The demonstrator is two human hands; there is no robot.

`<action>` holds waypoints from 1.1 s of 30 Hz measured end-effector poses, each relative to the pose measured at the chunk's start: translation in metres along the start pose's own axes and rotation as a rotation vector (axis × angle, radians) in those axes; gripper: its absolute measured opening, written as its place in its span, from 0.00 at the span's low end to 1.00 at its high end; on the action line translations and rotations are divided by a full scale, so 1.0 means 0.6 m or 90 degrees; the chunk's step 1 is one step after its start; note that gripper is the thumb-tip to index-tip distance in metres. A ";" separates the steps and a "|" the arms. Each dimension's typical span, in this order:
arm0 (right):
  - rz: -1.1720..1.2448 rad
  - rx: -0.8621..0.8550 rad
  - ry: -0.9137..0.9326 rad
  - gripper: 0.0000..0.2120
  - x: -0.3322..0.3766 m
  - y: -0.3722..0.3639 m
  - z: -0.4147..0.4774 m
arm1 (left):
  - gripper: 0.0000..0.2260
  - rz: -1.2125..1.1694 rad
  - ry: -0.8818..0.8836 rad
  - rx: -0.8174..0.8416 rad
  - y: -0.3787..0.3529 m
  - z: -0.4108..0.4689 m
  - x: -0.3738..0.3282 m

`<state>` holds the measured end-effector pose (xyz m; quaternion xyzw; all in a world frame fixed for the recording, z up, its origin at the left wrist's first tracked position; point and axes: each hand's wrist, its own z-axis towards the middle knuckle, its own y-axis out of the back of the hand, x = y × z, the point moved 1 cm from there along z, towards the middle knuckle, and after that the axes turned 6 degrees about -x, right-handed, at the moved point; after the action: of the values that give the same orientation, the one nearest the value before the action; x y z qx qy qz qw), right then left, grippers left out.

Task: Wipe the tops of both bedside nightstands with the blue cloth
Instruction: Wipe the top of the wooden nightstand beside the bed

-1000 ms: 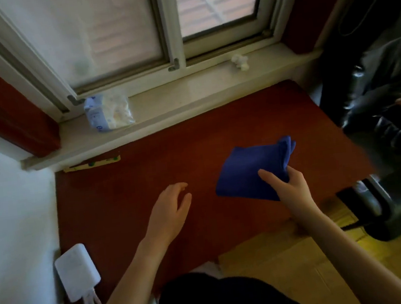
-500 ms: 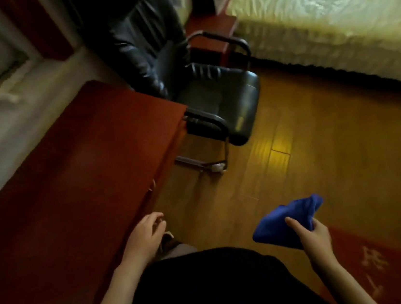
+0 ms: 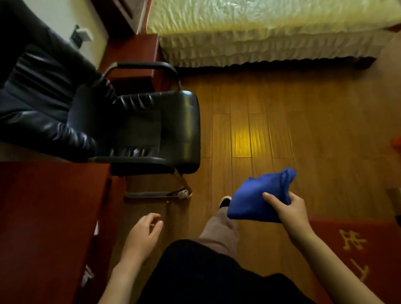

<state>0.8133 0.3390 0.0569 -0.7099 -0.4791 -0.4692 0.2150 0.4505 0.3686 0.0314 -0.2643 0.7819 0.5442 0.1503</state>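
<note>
Bed (image 3: 272, 4) w/ yellow cover at far side, wood floor (image 3: 291, 120) between. Black chair (image 3: 120, 126) beside red desk (image 3: 31, 223). Nightstand (image 3: 131, 51) next to bed, behind chair. Red mat (image 3: 373, 252) underfoot. Right hand (image 3: 291, 212) pinches folded blue cloth (image 3: 255, 198), mid-air. Left hand (image 3: 143, 237) loosely curled, holding nothing.

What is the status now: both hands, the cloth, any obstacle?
Right hand grips folded blue cloth; left hand open, holding nothing. Dark red wooden nightstand beside bed, unwiped. Black leather armchair partly blocks it.
</note>
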 end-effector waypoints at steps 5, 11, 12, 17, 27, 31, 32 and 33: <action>-0.009 -0.032 -0.008 0.10 0.088 0.027 0.165 | 0.11 -0.022 0.003 0.029 -0.027 0.188 -0.123; -0.018 -0.157 -0.045 0.08 0.184 0.140 0.315 | 0.09 -0.023 -0.089 0.079 -0.074 0.353 -0.356; -0.018 -0.170 -0.052 0.08 0.195 0.162 0.340 | 0.09 -0.012 -0.110 0.078 -0.082 0.376 -0.395; -0.026 -0.188 -0.079 0.14 0.242 0.258 0.503 | 0.11 -0.012 -0.137 0.047 -0.135 0.490 -0.549; -0.119 0.067 -0.006 0.08 0.440 0.241 0.865 | 0.11 -0.103 0.099 -0.108 -0.170 0.595 -0.690; -0.172 0.188 0.045 0.07 0.527 0.140 0.962 | 0.10 -0.178 0.229 -0.177 -0.158 0.610 -0.688; -0.183 0.217 0.052 0.07 0.544 0.110 0.984 | 0.11 -0.192 0.257 -0.188 -0.159 0.616 -0.686; -0.194 0.244 0.057 0.07 0.559 0.080 1.006 | 0.11 -0.200 0.281 -0.198 -0.161 0.624 -0.685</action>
<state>1.1672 0.9338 0.0741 -0.5540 -0.6509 -0.4278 0.2940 0.8215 0.7940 0.0362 -0.5134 0.6529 0.5568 0.0167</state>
